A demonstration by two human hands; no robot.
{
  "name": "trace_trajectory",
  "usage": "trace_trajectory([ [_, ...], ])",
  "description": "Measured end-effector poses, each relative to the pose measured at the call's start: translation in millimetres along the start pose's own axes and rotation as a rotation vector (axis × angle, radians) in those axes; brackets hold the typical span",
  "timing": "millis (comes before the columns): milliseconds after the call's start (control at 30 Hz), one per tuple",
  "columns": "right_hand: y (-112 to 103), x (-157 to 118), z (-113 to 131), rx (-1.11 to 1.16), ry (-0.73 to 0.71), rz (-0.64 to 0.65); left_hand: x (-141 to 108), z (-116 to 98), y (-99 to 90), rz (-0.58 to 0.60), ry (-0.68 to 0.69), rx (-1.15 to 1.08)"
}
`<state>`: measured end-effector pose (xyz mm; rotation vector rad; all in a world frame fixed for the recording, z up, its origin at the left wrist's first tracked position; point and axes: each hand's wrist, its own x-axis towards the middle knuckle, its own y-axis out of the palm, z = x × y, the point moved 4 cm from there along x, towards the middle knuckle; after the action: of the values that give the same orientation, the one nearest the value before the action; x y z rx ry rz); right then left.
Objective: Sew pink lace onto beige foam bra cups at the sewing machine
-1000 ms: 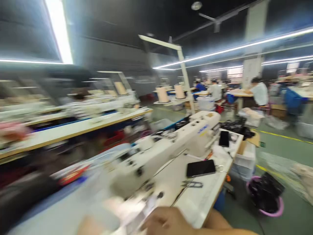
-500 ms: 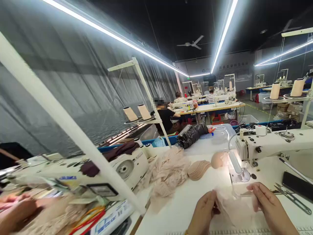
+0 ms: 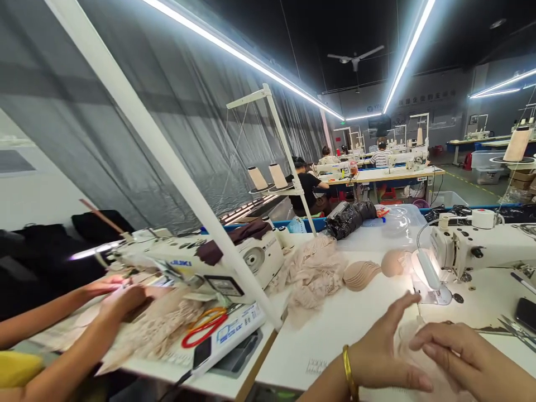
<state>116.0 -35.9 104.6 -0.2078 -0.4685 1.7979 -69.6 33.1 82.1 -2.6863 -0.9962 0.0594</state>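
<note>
My left hand (image 3: pixel 387 349), with a gold bangle at the wrist, has its thumb and fingers spread over a thin pale pink fabric (image 3: pixel 412 340). To its right, my right hand (image 3: pixel 464 352) has its fingers bent above the same fabric; whether it grips the cloth is hidden. Both hands are in front of the lit needle area of a white sewing machine (image 3: pixel 481 243). Left of the machine lie a stack of beige cups (image 3: pixel 360 275), another rounded beige piece (image 3: pixel 393 262) and a heap of pale lace fabric (image 3: pixel 316 271).
A co-worker's hands (image 3: pixel 121 296) work at a second sewing machine (image 3: pixel 167 257) on the left. A white post (image 3: pixel 167 167) rises between the tables. Metal snips (image 3: pixel 517 329) and a black phone (image 3: pixel 526 312) lie at the right. Red and yellow bands (image 3: pixel 205 329) rest on the left table.
The view has swung left, showing more of the co-worker's arms. My left hand has opened away from the fabric it pinched, and my hands are closer together. The fabric hangs lower.
</note>
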Motion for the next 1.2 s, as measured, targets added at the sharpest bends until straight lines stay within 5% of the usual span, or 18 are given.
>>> trace_trajectory([
  [67, -1, 0, 5, -0.013, -0.032, 0.021, 1, -3, 2.3, 0.161, -0.093, 0.008],
  [133, -2, 1, -6, 0.075, 0.045, -0.018, 5, 2, -6.0, 0.201, -0.181, 0.071],
  [233, -1, 10, -44, 0.222, 0.180, -0.220, 26, 11, -35.0, 0.048, -0.172, 0.295],
  [367, 0, 30, -91, 0.185, 0.181, -0.433, 82, 22, -67.2, -0.189, -0.121, 0.548],
  [500, -2, 38, -112, 0.167, 0.183, -0.464, 134, 41, -73.0, -0.226, -0.104, 0.712],
  [600, -3, 37, -112, 0.190, 0.149, -0.441, 148, 52, -75.2, -0.233, -0.092, 0.750],
  [700, -4, 38, -109, 0.214, 0.125, -0.431, 144, 52, -83.5, -0.296, -0.051, 0.715],
  [933, -5, 41, -113, 0.296, 0.147, -0.454, 90, 19, -100.3, -0.695, -0.063, 0.409],
  [1200, -11, 32, -111, 0.371, 0.181, -0.512, 45, 2, -36.3, -0.456, -0.151, 0.129],
])
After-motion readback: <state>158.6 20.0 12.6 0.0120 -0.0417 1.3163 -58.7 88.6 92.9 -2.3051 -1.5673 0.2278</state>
